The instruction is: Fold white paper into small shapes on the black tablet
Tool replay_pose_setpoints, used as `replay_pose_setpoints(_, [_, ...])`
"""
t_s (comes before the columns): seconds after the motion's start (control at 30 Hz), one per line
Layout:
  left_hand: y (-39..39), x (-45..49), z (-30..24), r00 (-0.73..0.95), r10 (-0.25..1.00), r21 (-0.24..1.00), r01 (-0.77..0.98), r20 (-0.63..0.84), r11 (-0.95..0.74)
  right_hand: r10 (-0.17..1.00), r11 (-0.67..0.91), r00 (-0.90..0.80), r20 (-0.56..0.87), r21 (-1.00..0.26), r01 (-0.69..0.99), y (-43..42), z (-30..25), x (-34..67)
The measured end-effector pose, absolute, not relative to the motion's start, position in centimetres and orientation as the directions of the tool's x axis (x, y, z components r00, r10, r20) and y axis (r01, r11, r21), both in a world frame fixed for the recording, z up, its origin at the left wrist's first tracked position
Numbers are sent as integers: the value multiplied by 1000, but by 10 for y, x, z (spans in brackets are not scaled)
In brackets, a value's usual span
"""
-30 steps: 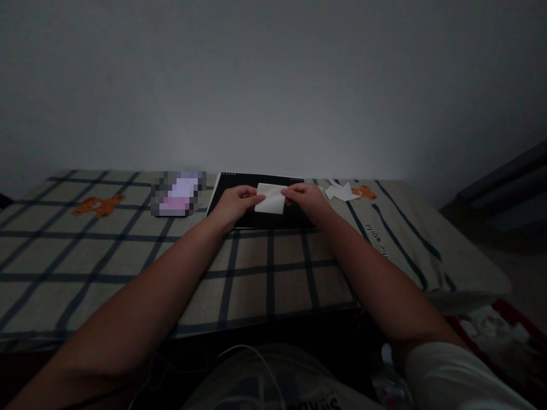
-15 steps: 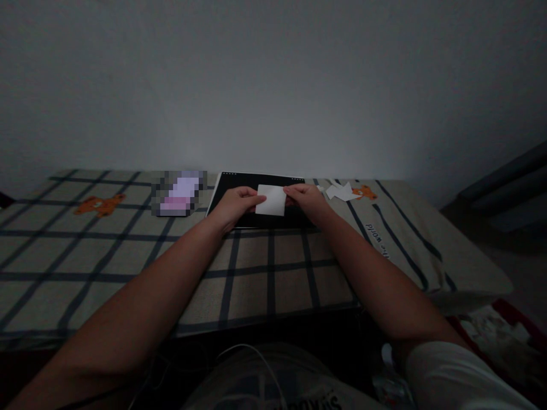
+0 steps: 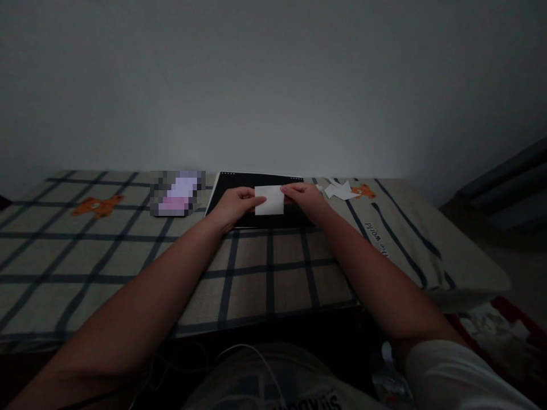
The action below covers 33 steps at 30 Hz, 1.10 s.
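Between my two hands is a small white piece of paper (image 3: 269, 201), roughly square, held up over a black spiral-hole notebook or pad (image 3: 239, 181). My left hand (image 3: 236, 206) pinches its left edge, thumb on the near face. At the upper right corner, my right hand (image 3: 302, 196) grips the paper between thumb and fingers. Parts of the fingers are hidden behind the sheet. Just right of the pad lie several white paper scraps (image 3: 341, 190) in a loose heap.
A blurred-out phone-like object with a lilac and pink face (image 3: 179, 193) lies left of the pad. The checked tablecloth (image 3: 269, 285) covers the table, which meets a grey wall (image 3: 273, 85). A red container with pale crumpled stuff (image 3: 499, 330) is low at the right.
The paper has levelled slightly and shifted a touch to the left in view. Both hands keep their hold on it; the other things stay in place.
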<state>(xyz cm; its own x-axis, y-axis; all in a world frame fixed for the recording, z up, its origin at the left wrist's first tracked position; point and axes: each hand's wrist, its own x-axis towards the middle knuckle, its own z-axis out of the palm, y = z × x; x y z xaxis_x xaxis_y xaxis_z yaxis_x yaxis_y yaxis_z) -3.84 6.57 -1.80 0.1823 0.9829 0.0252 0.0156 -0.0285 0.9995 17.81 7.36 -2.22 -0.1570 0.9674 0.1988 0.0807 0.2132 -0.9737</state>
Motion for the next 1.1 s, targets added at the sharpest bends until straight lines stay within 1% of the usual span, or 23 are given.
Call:
replay_pose_setpoints(0.07, [67, -39, -18, 154, 986, 998, 20, 60, -64, 973, 157, -180, 146, -986, 48, 72, -21, 177])
replay_pose_setpoints(0.13, [68, -40, -19, 135, 987, 996, 29, 83, -88, 974, 142, -190, 124, -986, 85, 71, -20, 176])
replay_pose_setpoints(0.37, [66, -37, -17, 147, 984, 991, 81, 98, -110, 968, 248, -127, 218, -919, 306, 71, -20, 176])
replay_pose_setpoints(0.43, [66, -37, -16, 140, 984, 990, 73, 109, -121, 972, 231, -117, 205, -926, 300, 72, -21, 176])
replay_pose_setpoints(0.53, [66, -38, -16, 97, 986, 986, 82, 136, -144, 980, 169, -141, 141, -962, 216, 72, -21, 176])
replay_pose_setpoints(0.6, [66, -38, -15, 75, 986, 983, 87, 152, -158, 981, 137, -160, 107, -973, 188, 71, -20, 176])
replay_pose_setpoints(0.7, [66, -38, -14, 82, 986, 986, 67, 147, -152, 981, 149, -155, 112, -956, 253, 70, -17, 176])
replay_pose_setpoints(0.83, [65, -36, -15, 128, 990, 998, -7, 66, -65, 978, 189, -148, 145, -918, 349, 68, -12, 176])
replay_pose_setpoints(0.97, [68, -38, -16, 130, 990, 995, -90, 51, -40, 975, 197, -173, 142, -912, 361, 68, -11, 177])
replay_pose_setpoints(1.1, [70, -39, -17, 79, 995, 998, -28, 61, -59, 972, 194, -188, 139, -927, 320, 70, -14, 179])
